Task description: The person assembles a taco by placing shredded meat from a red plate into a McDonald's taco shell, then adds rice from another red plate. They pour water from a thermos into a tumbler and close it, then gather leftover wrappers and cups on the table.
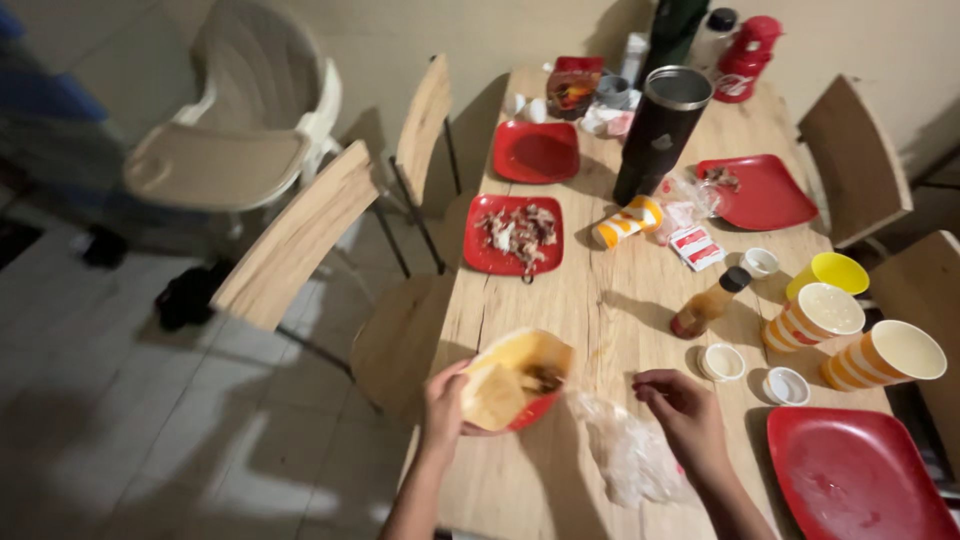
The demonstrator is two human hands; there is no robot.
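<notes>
1. A tilted red plate (535,408) is gripped at its near edge by the left hand (447,405), the fingers curled around the rim; yellowish wrappers or napkins (510,378) and a few dark food scraps are piled on it.
2. The plate is held just above the wooden table (590,300), near its left front edge.
3. The right hand (685,412) is laid on the table with its fingers bent inward; whether the crumpled clear plastic bag (630,455) beside it is pinched cannot be told.
4. A large empty red plate (855,475) is seen just right of the right hand, at the near corner.
5. Two small white sauce cups (722,362) are set beyond that hand, with a brown sauce bottle (708,304) lying tilted near them.
6. Two orange striped paper cups (812,318) and a yellow cup (832,272) are grouped at the right edge.
7. A red plate with food leftovers (515,235) is placed farther up the left side, and another red plate (537,152) behind it.
8. A tall dark tumbler (660,130) is stood mid-table, an overturned striped cup (628,222) at its foot and a further red plate (757,192) to its right.
9. Wooden chairs (300,240) are drawn up along the left, with a pale high chair (235,150) behind them.
</notes>
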